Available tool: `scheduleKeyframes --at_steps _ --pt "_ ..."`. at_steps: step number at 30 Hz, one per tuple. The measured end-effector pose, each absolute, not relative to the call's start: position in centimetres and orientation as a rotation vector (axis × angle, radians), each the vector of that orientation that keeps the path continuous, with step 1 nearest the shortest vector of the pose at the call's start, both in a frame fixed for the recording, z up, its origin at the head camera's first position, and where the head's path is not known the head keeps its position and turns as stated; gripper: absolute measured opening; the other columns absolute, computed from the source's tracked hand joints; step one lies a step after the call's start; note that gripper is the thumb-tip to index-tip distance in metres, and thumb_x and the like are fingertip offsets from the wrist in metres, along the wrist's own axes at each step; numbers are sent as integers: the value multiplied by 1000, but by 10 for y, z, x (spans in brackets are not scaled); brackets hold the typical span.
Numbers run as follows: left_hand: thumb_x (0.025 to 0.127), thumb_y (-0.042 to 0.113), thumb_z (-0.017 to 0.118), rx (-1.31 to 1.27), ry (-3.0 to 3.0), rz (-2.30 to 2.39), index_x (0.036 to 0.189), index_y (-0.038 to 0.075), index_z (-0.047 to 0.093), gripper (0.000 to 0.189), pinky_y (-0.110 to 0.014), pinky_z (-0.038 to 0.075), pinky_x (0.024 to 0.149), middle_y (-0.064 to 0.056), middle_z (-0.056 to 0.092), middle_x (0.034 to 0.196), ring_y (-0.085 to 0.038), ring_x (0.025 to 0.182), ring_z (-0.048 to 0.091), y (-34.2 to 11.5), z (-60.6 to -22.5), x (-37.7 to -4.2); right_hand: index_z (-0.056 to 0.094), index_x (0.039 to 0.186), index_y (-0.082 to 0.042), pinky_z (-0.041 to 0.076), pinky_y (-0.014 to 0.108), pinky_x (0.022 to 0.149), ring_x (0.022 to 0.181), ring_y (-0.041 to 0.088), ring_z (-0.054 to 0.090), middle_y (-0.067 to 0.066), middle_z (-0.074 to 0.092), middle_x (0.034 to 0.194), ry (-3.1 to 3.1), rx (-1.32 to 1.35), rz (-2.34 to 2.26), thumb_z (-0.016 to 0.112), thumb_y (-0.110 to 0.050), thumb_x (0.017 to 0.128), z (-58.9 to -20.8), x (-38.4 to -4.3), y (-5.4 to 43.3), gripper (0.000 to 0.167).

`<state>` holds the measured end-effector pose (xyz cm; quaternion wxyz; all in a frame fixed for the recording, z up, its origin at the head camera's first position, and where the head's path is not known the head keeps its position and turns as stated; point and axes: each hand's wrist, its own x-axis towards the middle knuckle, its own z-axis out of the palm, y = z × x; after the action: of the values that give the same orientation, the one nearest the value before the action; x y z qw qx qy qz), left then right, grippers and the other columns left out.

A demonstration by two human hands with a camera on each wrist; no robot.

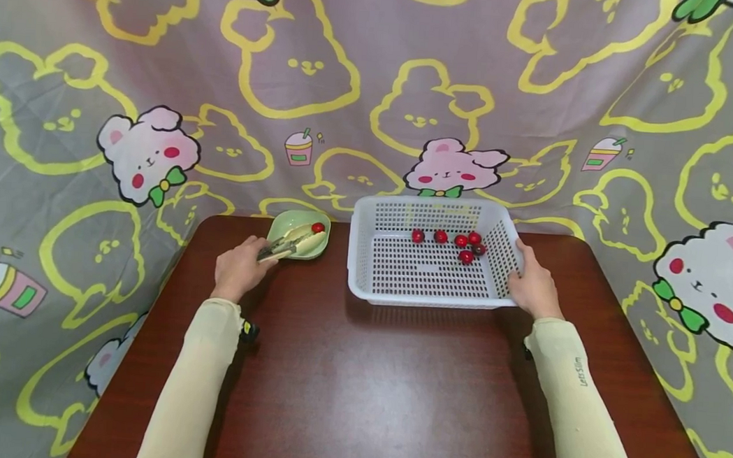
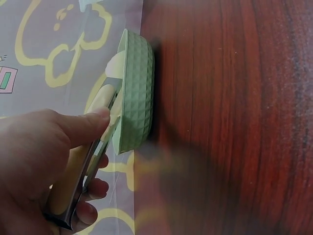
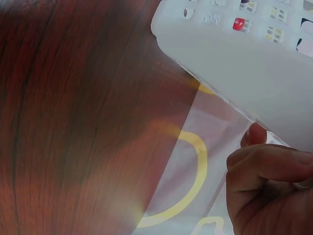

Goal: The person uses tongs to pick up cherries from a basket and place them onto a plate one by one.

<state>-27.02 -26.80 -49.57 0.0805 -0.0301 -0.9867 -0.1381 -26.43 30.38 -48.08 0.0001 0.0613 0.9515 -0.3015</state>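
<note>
Pale sleeves (image 1: 190,379); tongs (image 1: 302,244) in left hand (image 1: 240,267), basket (image 1: 425,300) left of right hand (image 1: 534,285)

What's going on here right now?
A person's left grip holds tongs, their tips over a light green dish by the far edge of a brown table. One small round red fruit is in the dish, right by the tips; whether they pinch it, I can't tell. The right grip holds the right side of a white perforated basket, where six similar fruits lie toward the back.
</note>
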Motion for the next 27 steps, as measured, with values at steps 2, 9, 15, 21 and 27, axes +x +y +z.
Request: scheduleKeyframes --at_steps 2,9,15,21,27 --pt "94 35 75 -91 -2950 -410 133 15 67 44 -54 49 70 -10 66 120 -38 86 67 -268 -495 -271 13 167 -17 48 51 77 96 43 63 38 55 133 2985 193 -953 40 -15 104 -481 -264 304 69" --pt "95 40 73 -49 -2954 -449 138 15 64 51 -58 49 79 -12 63 130 -40 104 68 -273 -494 -269 13 167 -16 47 52 78 97 44 62 37 55 132 2996 178 -950 41 -15 103 -480 -264 304 70" --pt "94 45 72 -26 -2958 -462 144 13 60 61 -60 49 84 -15 60 135 -42 112 66 -276 -492 -264 13 167 -16 47 53 80 98 44 61 38 54 134 2985 189 -949 42 -15 103 -480 -263 303 70" --pt "93 46 72 -33 -2939 -453 148 8 54 69 -62 48 82 -19 58 135 -45 107 66 -278 -483 -259 13 167 -16 47 52 79 97 44 61 38 53 135 2976 205 -951 42 -15 104 -479 -263 302 70" --pt "95 49 68 -36 -2906 -509 150 9 52 69 -64 48 82 -18 57 134 -44 110 65 -274 -473 -255 12 167 -17 47 53 80 98 44 61 38 53 135 2977 205 -951 41 -15 103 -479 -262 304 70"
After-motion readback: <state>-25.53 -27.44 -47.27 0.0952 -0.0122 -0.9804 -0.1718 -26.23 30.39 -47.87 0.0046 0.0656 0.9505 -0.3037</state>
